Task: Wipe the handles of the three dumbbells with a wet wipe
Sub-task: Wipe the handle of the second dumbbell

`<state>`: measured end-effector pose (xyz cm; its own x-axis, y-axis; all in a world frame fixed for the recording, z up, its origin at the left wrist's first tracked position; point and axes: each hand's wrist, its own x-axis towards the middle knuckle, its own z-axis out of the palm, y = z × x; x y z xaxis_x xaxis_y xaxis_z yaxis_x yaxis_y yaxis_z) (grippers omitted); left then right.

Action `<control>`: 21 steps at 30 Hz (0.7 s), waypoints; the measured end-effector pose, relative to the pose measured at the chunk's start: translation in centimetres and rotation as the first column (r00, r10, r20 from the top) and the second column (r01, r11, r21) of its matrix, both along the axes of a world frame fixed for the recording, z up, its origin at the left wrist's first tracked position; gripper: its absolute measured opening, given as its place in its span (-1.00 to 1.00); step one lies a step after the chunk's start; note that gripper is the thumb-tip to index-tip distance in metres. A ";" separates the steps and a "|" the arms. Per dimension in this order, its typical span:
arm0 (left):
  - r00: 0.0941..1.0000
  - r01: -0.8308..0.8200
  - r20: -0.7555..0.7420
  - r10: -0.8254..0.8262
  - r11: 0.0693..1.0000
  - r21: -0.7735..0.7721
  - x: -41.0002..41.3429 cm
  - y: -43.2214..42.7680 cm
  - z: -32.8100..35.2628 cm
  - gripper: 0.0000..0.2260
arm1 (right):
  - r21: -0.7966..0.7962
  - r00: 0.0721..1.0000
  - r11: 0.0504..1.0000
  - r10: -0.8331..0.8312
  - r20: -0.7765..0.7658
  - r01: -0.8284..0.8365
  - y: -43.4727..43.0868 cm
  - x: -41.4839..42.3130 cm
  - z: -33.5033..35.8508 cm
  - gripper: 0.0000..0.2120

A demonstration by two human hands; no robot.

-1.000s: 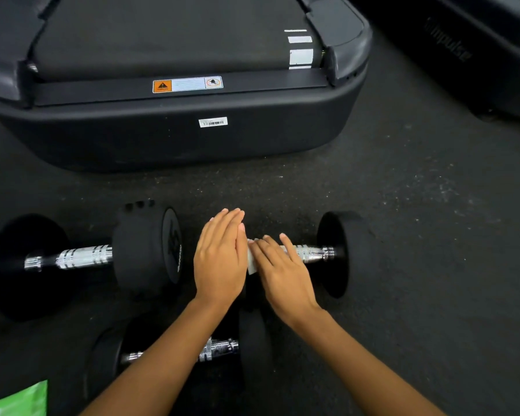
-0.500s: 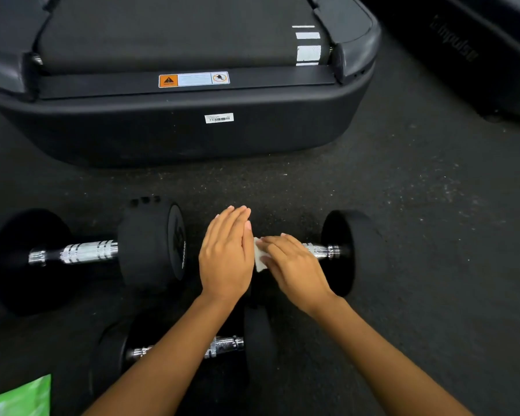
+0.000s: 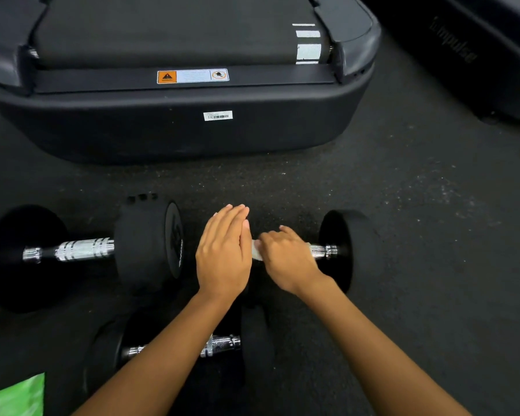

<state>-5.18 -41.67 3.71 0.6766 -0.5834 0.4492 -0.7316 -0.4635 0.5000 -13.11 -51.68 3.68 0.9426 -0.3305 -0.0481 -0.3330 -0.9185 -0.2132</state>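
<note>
where the dark speckled rubber floor [image 3: 418, 235] meets the rear end of a black treadmill [image 3: 177, 130], three dumbbells lie on their sides. second dark machine [image 3: 478, 55] at upper right, pale lettering on its flank. right dumbbell [image 3: 351, 250] in front of the treadmill; right hand [image 3: 285, 259] curls its fingers round a white wet wipe [image 3: 256, 253] on the chrome handle [image 3: 323, 251]. left hand [image 3: 222, 253] flat, fingers straight and together, over that dumbbell's left end. left dumbbell [image 3: 144, 244] just beside, in line, untouched. near dumbbell [image 3: 257, 340] partly under the left forearm. green packet [image 3: 15, 396] at bottom-left corner.
</note>
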 end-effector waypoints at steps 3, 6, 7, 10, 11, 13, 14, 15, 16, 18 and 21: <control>1.000 -0.001 -0.009 0.001 1.000 0.005 0.1 0.0 0.1 -0.63 | 0.078 0.992 0.996 0.029 0.120 -0.038 0.2 -0.8 -1.0 -0.86; 1.000 -0.002 -0.013 0.002 1.000 0.002 -0.1 0.0 0.1 -0.63 | 0.133 0.991 0.990 0.036 0.129 -0.053 -1.4 -3.3 -0.3 -0.73; 1.000 -0.003 -0.012 0.003 1.000 -0.001 -0.1 0.0 0.2 -0.63 | 0.135 0.992 0.990 0.031 0.123 -0.047 -1.8 -3.9 0.0 -0.71; 1.000 -0.004 -0.010 0.004 1.000 -0.008 -0.1 0.0 0.2 -0.63 | 0.139 0.996 0.990 -0.021 0.090 0.009 -1.7 -3.3 0.3 -0.71; 1.000 -0.006 -0.011 0.006 1.000 -0.007 -0.1 0.0 0.2 -0.63 | 0.128 0.997 0.991 -0.044 0.068 0.035 -1.3 -2.6 0.1 -0.72; 1.000 -0.008 -0.007 0.008 1.000 -0.004 0.0 0.0 0.2 -0.63 | 0.094 0.998 0.994 -0.059 0.026 0.057 -0.4 -0.9 -0.3 -0.75; 1.000 -0.007 -0.002 0.007 1.000 -0.004 0.0 -0.1 0.2 -0.63 | 0.086 0.999 0.995 -0.048 0.025 0.046 0.0 -0.4 -0.5 -0.78; 1.000 -0.006 0.003 0.006 1.000 -0.004 0.0 -0.1 0.2 -0.63 | 0.088 0.999 0.996 -0.033 0.030 0.030 0.3 -0.1 -0.8 -0.80; 1.000 -0.005 0.005 0.005 1.000 -0.004 0.0 -0.1 0.1 -0.64 | 0.099 0.999 0.995 -0.016 0.042 0.012 0.3 -0.2 -0.9 -0.81; 1.000 -0.004 0.005 0.004 1.000 -0.010 0.0 0.0 0.0 -0.64 | 0.138 0.996 0.990 0.021 0.091 -0.034 -0.2 -1.4 -0.6 -0.76; 1.000 -0.002 0.000 0.002 1.000 -0.010 -0.1 0.0 0.1 -0.63 | 0.171 0.993 0.985 -0.001 0.115 -0.019 -1.2 -3.6 0.2 -0.70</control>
